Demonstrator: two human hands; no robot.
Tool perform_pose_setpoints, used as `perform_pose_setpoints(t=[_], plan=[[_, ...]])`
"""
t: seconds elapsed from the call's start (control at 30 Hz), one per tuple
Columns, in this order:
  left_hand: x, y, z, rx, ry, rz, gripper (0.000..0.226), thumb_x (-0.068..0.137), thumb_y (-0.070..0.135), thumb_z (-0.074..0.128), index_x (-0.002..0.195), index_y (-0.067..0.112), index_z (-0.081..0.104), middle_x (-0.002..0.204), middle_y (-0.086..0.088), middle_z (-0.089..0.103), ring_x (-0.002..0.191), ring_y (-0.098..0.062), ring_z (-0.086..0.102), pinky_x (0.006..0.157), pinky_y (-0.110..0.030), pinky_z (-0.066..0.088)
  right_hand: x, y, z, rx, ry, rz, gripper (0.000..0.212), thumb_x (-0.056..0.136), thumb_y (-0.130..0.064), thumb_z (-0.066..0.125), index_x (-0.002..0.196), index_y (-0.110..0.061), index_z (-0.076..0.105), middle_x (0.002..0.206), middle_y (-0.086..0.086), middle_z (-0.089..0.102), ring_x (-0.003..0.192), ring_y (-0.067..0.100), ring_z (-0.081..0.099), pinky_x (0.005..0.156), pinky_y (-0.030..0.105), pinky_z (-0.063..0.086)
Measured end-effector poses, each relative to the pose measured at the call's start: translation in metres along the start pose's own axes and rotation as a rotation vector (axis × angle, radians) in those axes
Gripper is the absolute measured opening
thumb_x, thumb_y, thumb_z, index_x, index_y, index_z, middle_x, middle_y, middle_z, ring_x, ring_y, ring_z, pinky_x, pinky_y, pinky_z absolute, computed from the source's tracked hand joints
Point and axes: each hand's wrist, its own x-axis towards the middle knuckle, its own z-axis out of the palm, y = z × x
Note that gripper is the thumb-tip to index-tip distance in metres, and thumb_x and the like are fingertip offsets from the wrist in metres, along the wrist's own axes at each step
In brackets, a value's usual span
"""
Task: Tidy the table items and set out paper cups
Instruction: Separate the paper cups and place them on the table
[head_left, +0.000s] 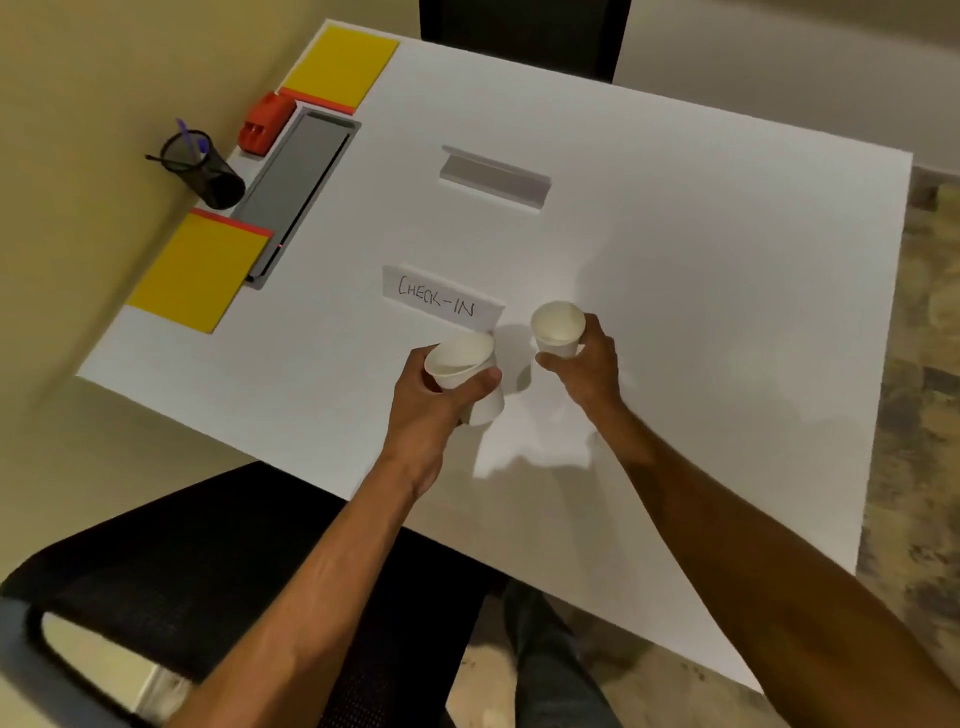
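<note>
left hand: fingers closed round a tilted paper cup stack, mouth leaning far-left, held over the near table
right hand: fingers curled on a single paper cup, upright, just right of the stack
spacing: cups apart, near the check-in sign
judgement: right cup readier to set down
</note>
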Motion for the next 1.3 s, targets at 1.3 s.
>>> perform_pose_setpoints(t=[1.3], plan=[[-0.035, -0.009, -0.003, 0.137, -0.116, 0.092, 0.069, 0.055, 0.040, 0.090, 0.115, 0.031, 0.058, 0.107, 0.007, 0.070, 0.100, -0.015, 0.067, 0.069, -0.028, 0.051, -0.095, 0.011, -0.066, -0.084, 0.101, -0.182, 0.062, 0.077, -0.020, 0.083, 0.131, -0.021, 0.053, 0.129, 0.002, 0.052, 0.113, 0.017, 0.056, 0.091, 0.033, 0.053]])
